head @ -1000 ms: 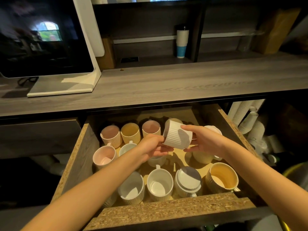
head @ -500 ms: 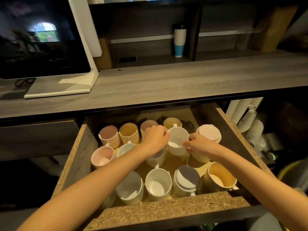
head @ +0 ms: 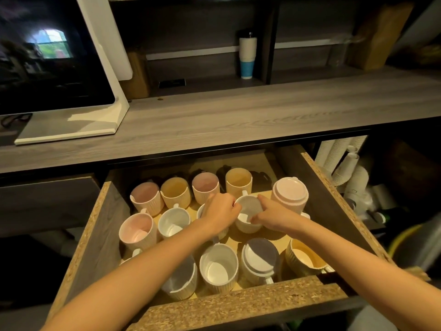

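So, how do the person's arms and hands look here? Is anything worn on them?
The left forearm and the right forearm are bare as far as the frame shows; no sleeves are visible. The left hand and the right hand wear no gloves. I see no watch, bracelet, ring or marking on the visible parts.

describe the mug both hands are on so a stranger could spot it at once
In the open drawer under the grey counter, look toward the back right. The white mug stands upright just left of the pink lidded cup, in front of a yellow mug. It alone is held at the rim by the left hand and right hand.
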